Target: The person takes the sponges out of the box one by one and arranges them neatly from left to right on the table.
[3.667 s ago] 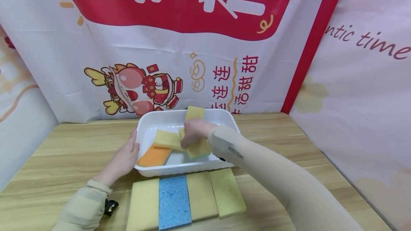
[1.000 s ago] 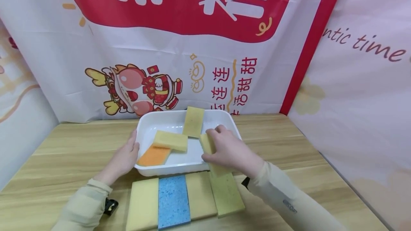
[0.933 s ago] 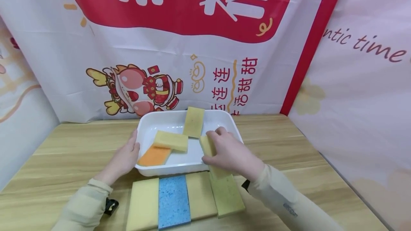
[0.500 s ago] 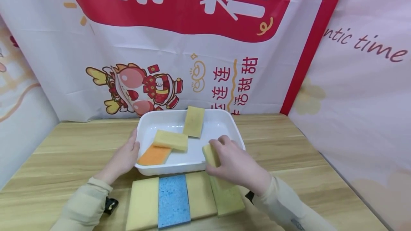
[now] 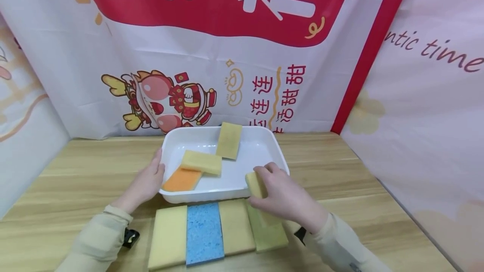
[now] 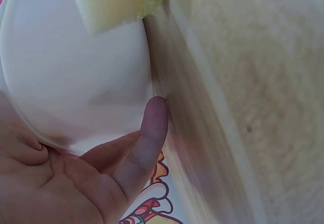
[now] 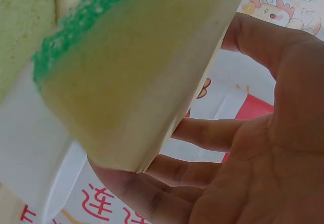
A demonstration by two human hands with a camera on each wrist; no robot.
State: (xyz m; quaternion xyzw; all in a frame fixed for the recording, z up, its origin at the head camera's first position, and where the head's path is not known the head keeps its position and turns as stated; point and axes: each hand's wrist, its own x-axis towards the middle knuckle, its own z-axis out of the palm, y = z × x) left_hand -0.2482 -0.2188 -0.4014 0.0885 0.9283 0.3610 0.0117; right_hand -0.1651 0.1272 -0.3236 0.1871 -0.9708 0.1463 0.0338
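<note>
My right hand [image 5: 281, 190] grips a pale yellow sponge [image 5: 256, 184] along its edges, thumb on one side and fingers on the other. In the right wrist view this sponge [image 7: 121, 77] shows a green scouring layer along one edge. It is tilted over the front right corner of the white tray [image 5: 211, 195], above the olive-yellow sponge [image 5: 270, 238] in the row on the table. My left hand [image 5: 147, 181] holds the tray at its left wall. In the left wrist view the left hand [image 6: 86, 183] has one finger straight along the outer wall, thumb at the rim.
Inside the tray, a yellow sponge [image 5: 200, 162] overlaps an orange sponge [image 5: 182, 179], and another yellow one [image 5: 229, 141] leans on the back rim. In front, a yellow sponge [image 5: 168, 236], a blue sponge [image 5: 205, 234] and another yellow sponge [image 5: 237, 226] lie side by side. A printed cloth [image 5: 211, 49] hangs behind.
The right hand reached into the tray, took up the yellow sponge and carried it right and toward the front, over the row's right end. The left hand stays on the tray.
</note>
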